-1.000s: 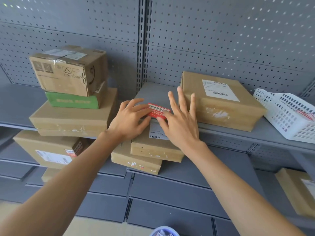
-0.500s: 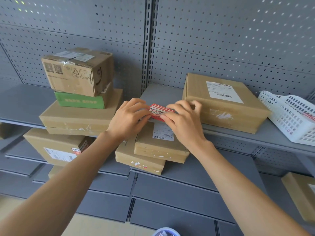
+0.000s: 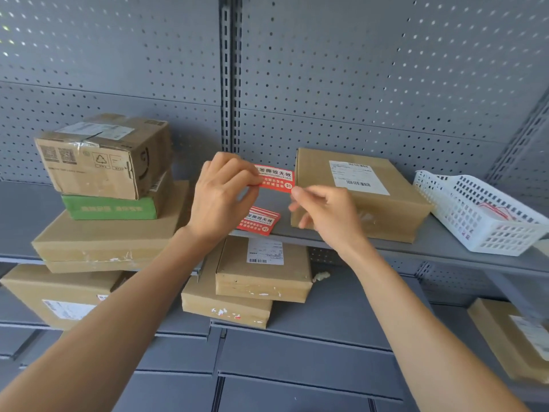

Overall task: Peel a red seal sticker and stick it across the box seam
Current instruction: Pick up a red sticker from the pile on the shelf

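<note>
The left hand (image 3: 221, 200) pinches the left end of a red seal sticker (image 3: 274, 179), held in the air above the shelf (image 3: 445, 248) with its long axis running left to right, printed face toward the camera. The right hand (image 3: 325, 212) pinches its lower right corner. White characters read "签撕毁无效". A second red sticker (image 3: 260, 220) lies below on the shelf edge. Two such stickers show. The flat box (image 3: 386, 203) to the right carries a white barcode label (image 3: 358, 177).

A single head-worn wide-angle view is looking forward and slightly down at grey metal shelving (image 3: 386, 248) — sitting close, both forearms entering from the bottom corners, perforated grey back panel (image 3: 386, 69) filling the upper frame.
</note>
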